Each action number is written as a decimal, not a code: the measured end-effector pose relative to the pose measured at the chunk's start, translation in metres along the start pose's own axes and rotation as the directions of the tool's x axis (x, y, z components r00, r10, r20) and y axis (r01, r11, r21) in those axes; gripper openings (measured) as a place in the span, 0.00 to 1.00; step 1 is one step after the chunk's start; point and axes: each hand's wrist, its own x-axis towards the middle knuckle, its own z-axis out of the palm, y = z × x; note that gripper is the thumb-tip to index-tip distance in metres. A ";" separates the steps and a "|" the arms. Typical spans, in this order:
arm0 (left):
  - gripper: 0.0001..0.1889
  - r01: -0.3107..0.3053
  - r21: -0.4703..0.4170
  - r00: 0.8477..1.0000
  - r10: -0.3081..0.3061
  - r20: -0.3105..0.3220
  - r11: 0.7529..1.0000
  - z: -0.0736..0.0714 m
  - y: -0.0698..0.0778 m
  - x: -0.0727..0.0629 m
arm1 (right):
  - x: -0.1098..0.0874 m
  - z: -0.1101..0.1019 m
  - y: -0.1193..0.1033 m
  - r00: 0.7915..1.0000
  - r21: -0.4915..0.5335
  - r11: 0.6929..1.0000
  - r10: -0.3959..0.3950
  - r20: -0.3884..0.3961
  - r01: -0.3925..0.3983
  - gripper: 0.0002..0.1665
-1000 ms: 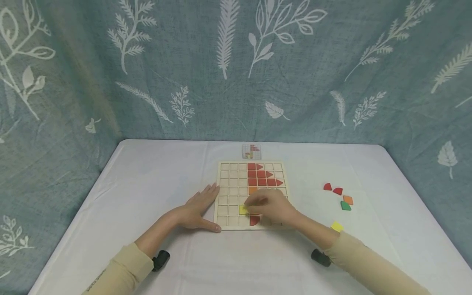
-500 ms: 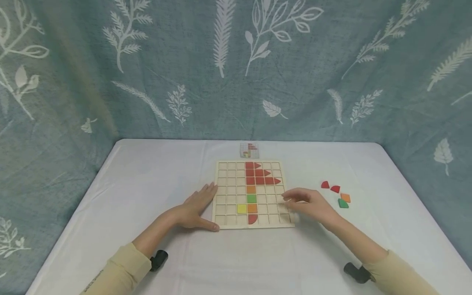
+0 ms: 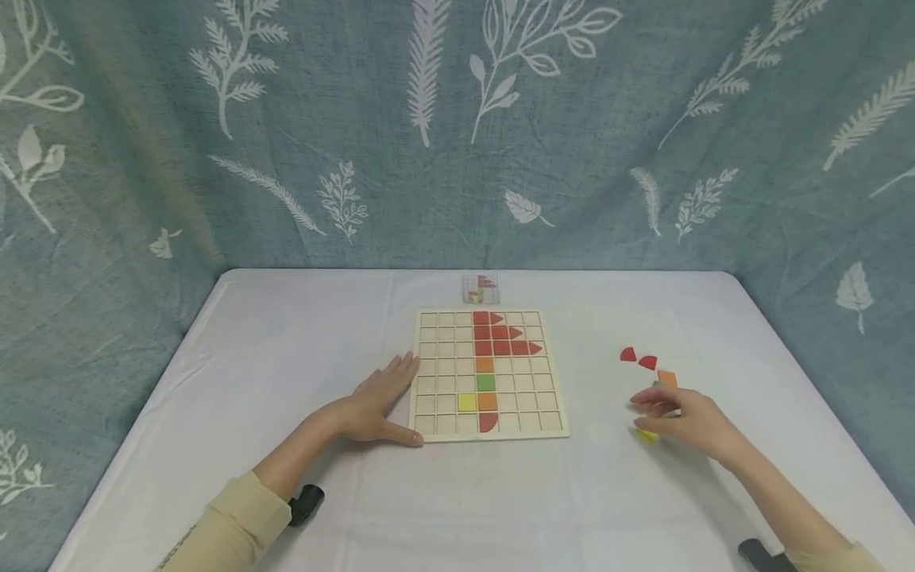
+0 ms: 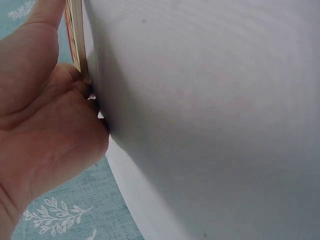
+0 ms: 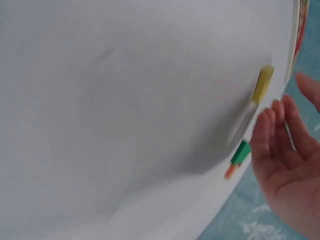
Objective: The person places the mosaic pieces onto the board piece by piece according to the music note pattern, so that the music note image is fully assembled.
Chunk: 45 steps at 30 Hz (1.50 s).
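Observation:
My left hand (image 3: pixel 375 405) lies with fingers extended on the cloth, fingertips and thumb against the left edge of the wooden grid board (image 3: pixel 443 435). On the board, red tiles (image 3: pixel 483 333) form three pointed rows. Below them run an orange square (image 3: pixel 484 365), a green square (image 3: pixel 485 382), another orange square and a red rounded tile (image 3: pixel 488 422), with a yellow square (image 3: pixel 466 403) alongside. My right hand (image 3: pixel 689 421) hovers over loose tiles with nothing between its gently bent fingers. A yellow tile (image 5: pixel 263 84) and a green tile (image 5: pixel 241 152) lie beneath it, partly hidden in the head view.
Two red rounded tiles (image 3: pixel 638 358) and an orange tile (image 3: pixel 667 378) lie beyond my right hand. Behind the board sits a small pattern card (image 3: pixel 480 289). A leaf-printed curtain (image 3: pixel 400 199) surrounds the white-clothed table (image 3: pixel 314 334).
My right hand has moved from the board across to the loose tiles on the right, uncovering the green and orange squares on the board. The left hand has stayed at the board's edge.

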 end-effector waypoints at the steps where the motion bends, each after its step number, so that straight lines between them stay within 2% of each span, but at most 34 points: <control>1: 0.65 0.001 -0.001 1.000 -0.001 0.001 1.000 0.000 0.000 0.000 | -0.002 -0.001 0.002 1.000 -0.008 1.000 0.001 0.010 0.000 0.24; 5: 0.65 0.015 -0.005 1.000 -0.015 -0.002 1.000 -0.001 0.002 -0.002 | -0.008 -0.001 0.007 0.999 -0.029 1.000 0.001 0.042 0.000 0.28; 11: 0.64 0.002 -0.019 1.000 -0.003 -0.010 1.000 -0.003 0.004 -0.004 | -0.007 0.004 0.005 0.998 -0.009 1.000 -0.026 0.056 0.027 0.24; 17: 0.64 -0.008 -0.016 1.000 0.008 -0.008 1.000 -0.003 0.005 -0.003 | -0.001 0.009 0.000 0.996 -0.017 0.997 -0.081 0.036 0.082 0.20; 27: 0.64 0.006 -0.005 1.000 -0.006 -0.008 1.000 -0.002 0.003 -0.001 | 0.011 0.018 -0.006 0.990 -0.048 0.989 -0.138 -0.003 0.137 0.19; 36: 0.64 0.005 -0.016 1.000 -0.005 -0.014 1.000 -0.001 0.004 -0.002 | 0.014 0.020 -0.007 0.992 -0.061 0.990 -0.122 0.017 0.123 0.18; 40: 0.64 -0.002 -0.019 1.000 0.002 -0.013 1.000 -0.001 0.004 -0.002 | 0.017 0.021 -0.006 0.985 -0.040 0.984 -0.172 0.013 0.172 0.16; 45: 0.64 0.001 -0.017 1.000 -0.001 -0.007 1.000 -0.001 0.004 -0.002 | 0.025 0.031 -0.023 0.980 0.043 0.980 -0.196 0.022 0.195 0.15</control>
